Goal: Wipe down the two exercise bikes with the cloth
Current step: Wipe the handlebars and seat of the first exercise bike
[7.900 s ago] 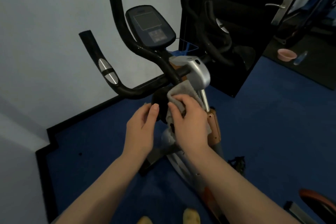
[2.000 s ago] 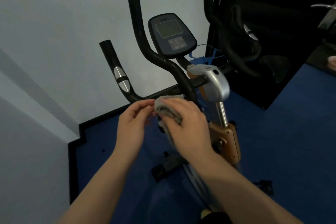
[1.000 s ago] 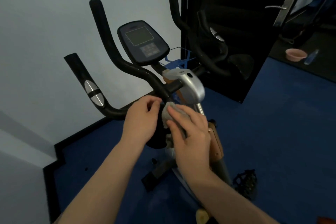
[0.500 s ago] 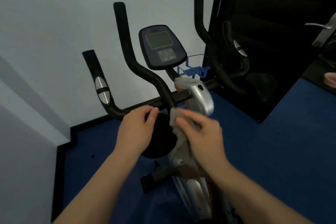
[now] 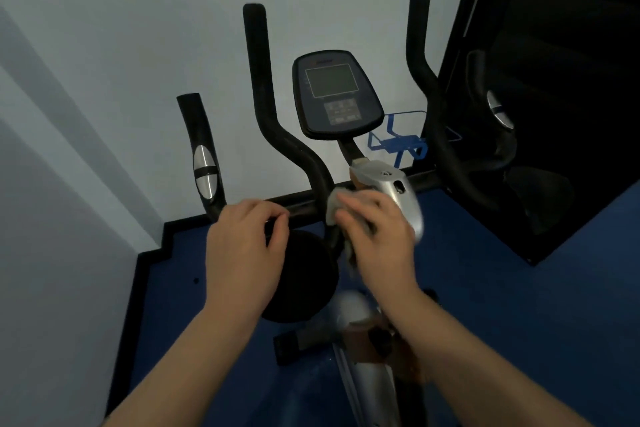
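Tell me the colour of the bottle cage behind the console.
Blue. The bottle cage shows clearly in the head view, just right of the console.

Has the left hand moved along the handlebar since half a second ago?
Yes. The left hand now grips the crossbar further left, toward the silver pulse sensor and away from the cloth.
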`<action>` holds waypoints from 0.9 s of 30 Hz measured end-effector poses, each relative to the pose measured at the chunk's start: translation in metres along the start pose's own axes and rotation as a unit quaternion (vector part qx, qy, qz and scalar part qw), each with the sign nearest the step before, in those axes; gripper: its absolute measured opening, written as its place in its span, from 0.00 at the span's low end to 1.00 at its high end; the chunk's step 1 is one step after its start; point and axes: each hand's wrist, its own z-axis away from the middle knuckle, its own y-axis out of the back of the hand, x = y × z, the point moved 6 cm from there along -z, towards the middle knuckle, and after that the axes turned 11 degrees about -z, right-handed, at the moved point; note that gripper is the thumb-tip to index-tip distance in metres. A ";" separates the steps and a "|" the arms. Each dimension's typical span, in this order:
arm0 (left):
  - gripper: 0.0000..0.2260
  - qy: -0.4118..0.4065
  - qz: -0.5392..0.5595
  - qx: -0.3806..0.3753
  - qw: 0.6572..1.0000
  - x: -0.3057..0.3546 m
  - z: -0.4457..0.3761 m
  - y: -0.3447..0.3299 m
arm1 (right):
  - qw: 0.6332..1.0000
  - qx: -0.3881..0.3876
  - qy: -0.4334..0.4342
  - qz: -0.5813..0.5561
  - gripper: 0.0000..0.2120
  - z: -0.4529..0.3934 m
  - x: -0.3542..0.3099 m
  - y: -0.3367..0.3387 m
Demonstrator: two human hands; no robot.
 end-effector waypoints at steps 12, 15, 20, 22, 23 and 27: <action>0.06 0.053 0.123 0.039 0.990 -0.005 0.011 0.001 | 0.975 -0.099 0.150 0.129 0.10 -0.002 -0.007 -0.004; 0.06 0.067 0.128 0.043 0.989 -0.007 0.012 0.001 | 0.984 -0.062 0.126 0.106 0.11 0.032 -0.005 -0.008; 0.07 0.058 0.124 0.038 0.990 -0.006 0.011 0.001 | 0.975 -0.099 0.145 0.137 0.10 -0.016 -0.012 -0.013; 0.06 0.065 0.128 0.042 0.989 -0.008 0.013 0.000 | 0.984 -0.092 0.104 0.114 0.09 -0.041 -0.016 -0.023; 0.06 0.069 0.131 0.045 0.988 -0.009 0.013 0.000 | 0.987 -0.080 0.092 0.101 0.09 -0.039 -0.017 -0.025; 0.07 0.065 0.139 0.040 0.987 -0.010 0.012 -0.001 | 0.995 -0.015 0.065 0.068 0.12 0.024 -0.006 -0.004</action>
